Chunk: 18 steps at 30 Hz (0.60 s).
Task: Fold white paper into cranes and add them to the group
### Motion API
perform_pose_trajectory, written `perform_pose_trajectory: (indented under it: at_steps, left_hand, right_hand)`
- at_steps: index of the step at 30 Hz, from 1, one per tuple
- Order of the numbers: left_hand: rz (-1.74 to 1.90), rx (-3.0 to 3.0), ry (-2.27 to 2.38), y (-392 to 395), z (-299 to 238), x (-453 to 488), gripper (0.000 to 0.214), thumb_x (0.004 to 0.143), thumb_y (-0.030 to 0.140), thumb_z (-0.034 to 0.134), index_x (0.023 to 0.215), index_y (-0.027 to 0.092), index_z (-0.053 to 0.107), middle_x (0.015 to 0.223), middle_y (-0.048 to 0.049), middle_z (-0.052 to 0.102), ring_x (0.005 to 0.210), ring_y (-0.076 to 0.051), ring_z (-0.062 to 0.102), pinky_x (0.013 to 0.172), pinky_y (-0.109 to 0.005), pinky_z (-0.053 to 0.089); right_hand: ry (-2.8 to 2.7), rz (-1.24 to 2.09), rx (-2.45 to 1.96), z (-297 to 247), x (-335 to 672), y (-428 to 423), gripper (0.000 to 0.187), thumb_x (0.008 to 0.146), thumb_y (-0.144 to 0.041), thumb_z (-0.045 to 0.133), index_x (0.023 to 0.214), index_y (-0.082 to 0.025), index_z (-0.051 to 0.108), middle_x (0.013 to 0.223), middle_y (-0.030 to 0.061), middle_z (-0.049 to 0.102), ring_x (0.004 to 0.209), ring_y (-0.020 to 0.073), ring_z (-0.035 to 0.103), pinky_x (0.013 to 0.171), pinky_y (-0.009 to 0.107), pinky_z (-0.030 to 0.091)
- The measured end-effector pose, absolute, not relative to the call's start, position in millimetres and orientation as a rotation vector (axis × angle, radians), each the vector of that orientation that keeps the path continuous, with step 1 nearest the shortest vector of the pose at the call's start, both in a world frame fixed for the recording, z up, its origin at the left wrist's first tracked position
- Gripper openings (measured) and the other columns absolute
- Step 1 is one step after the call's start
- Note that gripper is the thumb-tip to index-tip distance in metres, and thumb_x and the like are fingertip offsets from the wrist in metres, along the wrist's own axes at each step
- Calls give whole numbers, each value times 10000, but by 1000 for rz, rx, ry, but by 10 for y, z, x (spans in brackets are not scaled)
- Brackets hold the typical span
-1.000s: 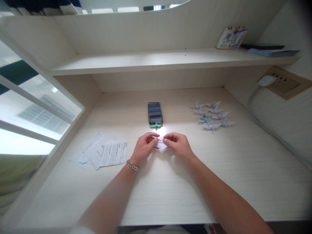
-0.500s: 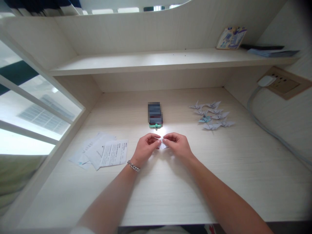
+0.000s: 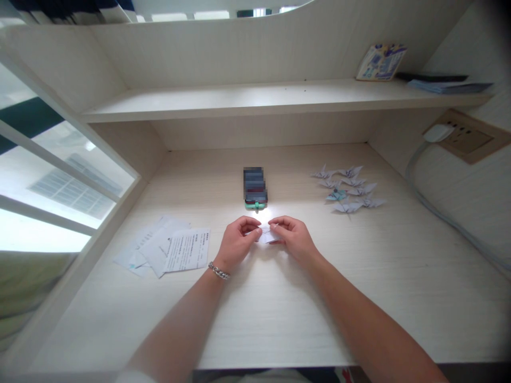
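Observation:
Between my two hands is a small piece of folded white paper [image 3: 266, 234], partly hidden by my fingers. My left hand [image 3: 239, 239] pinches its left side between thumb and fingers; a chain bracelet [image 3: 219, 271] circles that wrist. On the other side, my right hand [image 3: 294, 238] grips the paper's right edge, thumb on top. Just beyond my hands lies a phone [image 3: 255, 185] with a blurred screen and a green piece at its near end. Several folded paper cranes [image 3: 355, 205], mostly white with one bluish, are grouped to the right.
Loose printed sheets [image 3: 187, 251] overlap on the desk at left. A shelf [image 3: 223, 101] spans the back, bearing a small colourful box [image 3: 381, 63] and flat booklets [image 3: 449, 86]. A plugged-in cable [image 3: 447, 221] runs down the right wall from a socket panel [image 3: 471, 137].
More of the folded paper's surface shows now between my hands. My right thumb and fingers have shifted slightly along it; the other things stay put.

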<state>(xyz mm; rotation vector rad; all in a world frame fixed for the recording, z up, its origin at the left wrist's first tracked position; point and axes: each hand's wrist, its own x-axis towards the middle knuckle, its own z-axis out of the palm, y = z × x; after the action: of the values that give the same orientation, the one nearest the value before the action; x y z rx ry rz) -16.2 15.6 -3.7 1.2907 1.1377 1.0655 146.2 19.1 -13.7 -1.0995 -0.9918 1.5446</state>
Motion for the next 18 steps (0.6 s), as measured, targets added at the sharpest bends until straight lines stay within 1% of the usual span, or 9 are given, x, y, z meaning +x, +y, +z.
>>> perform_pose_trajectory:
  at_steps: [5, 10, 14, 18]
  left_hand:
    - [1061, 1309, 1144, 149, -28, -154, 204, 696, 263, 624, 851, 133, 596, 804, -61, 625, 720, -138, 585, 606, -237, 471]
    - [1070, 1299, 1154, 147, -4, -135, 197, 703, 276, 614, 841, 135, 603, 795, -52, 625, 688, -127, 578, 570, -224, 468]
    - [1077, 1327, 1164, 145, -7, -135, 187, 703, 270, 613, 837, 140, 609, 822, -59, 634, 706, -130, 582, 596, -229, 466]
    - [1074, 1351, 1173, 140, -29, -141, 192, 699, 262, 617, 850, 145, 611, 832, -65, 639, 735, -144, 589, 631, -244, 470]
  right_hand:
    - [-1068, 1498, -1109, -145, 1459, 186, 276, 627, -334, 684, 820, -145, 624, 644, 12, 620, 609, 145, 596, 579, 318, 552]
    - [-1135, 1442, -1131, -117, 1466, 186, 268, 622, -329, 681, 810, -151, 616, 630, 9, 623, 590, 145, 594, 560, 308, 536]
    - [-1166, 1413, -1156, -119, 1460, 180, 265, 635, -342, 662, 815, -152, 616, 631, 10, 621, 584, 144, 587, 554, 290, 505]
    - [-1234, 1368, -1172, -126, 1456, 174, 270, 641, -328, 661, 834, -143, 621, 679, 36, 638, 627, 154, 592, 577, 276, 472]
